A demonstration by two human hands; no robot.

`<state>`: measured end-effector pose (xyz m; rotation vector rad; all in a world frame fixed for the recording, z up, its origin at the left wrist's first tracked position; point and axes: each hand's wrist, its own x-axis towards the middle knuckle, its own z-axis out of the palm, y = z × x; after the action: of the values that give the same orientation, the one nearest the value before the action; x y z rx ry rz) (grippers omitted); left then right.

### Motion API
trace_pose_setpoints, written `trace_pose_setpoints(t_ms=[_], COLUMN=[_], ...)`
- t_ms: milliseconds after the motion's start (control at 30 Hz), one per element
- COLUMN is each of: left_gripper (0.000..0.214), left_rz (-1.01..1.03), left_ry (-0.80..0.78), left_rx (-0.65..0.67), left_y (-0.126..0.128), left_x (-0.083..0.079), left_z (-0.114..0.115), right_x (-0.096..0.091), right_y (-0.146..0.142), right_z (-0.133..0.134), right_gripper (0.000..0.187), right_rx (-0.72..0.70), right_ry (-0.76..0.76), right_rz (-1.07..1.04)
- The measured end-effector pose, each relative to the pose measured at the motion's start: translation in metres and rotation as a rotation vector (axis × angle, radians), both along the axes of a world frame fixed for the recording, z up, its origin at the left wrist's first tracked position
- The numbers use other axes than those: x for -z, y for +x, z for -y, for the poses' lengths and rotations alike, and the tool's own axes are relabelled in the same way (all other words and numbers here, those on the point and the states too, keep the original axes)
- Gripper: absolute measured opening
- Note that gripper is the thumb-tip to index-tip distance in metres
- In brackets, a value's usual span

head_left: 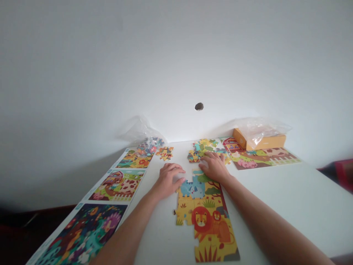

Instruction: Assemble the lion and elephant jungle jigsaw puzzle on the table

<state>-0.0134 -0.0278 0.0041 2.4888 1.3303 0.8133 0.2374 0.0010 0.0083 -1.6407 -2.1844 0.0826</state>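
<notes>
A partly joined jigsaw puzzle (208, 217) lies on the white table, showing lions, blue elephants and grass on yellow ground. My left hand (168, 179) rests by its upper left edge, fingers loosely curved and apart, with nothing visible between them. At the far end of the puzzle, my right hand (215, 167) reaches over a pile of loose puzzle pieces (206, 144). Its fingers are spread and its fingertips are at the near side of the pile; whether they press on a piece is not clear. A small cluster of pieces (164, 152) lies beyond my left hand.
Along the left edge lies a sheet of reference pictures (118, 185). A clear plastic bag (146, 138) with pieces stands at the back left. At the back right, a yellow box (264, 142) with plastic wrapping sits on a finished farm puzzle (261, 159). The wall has a hole (199, 106).
</notes>
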Motion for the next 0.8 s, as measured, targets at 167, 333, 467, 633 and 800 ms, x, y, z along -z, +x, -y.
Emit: trace_pose_setpoints(t_ms=[167, 333, 467, 633, 800], left_gripper=[0.031, 0.041, 0.039, 0.038, 0.042], left_rz=[-0.009, -0.116, -0.152, -0.156, -0.189], left_ry=[0.081, 0.029, -0.021, -0.031, -0.036], left_rx=[-0.163, -0.138, -0.141, -0.140, -0.145], left_y=[-0.005, -0.005, -0.004, -0.003, -0.002], left_x=[0.013, 0.014, 0.013, 0.012, 0.012], left_z=[-0.011, -0.010, -0.009, -0.008, -0.009], right_x=[-0.001, 0.002, 0.001, 0.000, -0.001], right_y=[-0.007, -0.008, -0.006, -0.003, -0.007], right_z=[0.003, 0.004, 0.000, -0.004, 0.001], right_gripper=[0.036, 0.036, 0.028, 0.028, 0.044], right_rx=[-0.176, -0.323, -0.207, 0.062, -0.107], right_ry=[-0.029, -0.029, 0.013, 0.030, -0.054], right_rz=[0.009, -0.005, -0.040, -0.068, -0.022])
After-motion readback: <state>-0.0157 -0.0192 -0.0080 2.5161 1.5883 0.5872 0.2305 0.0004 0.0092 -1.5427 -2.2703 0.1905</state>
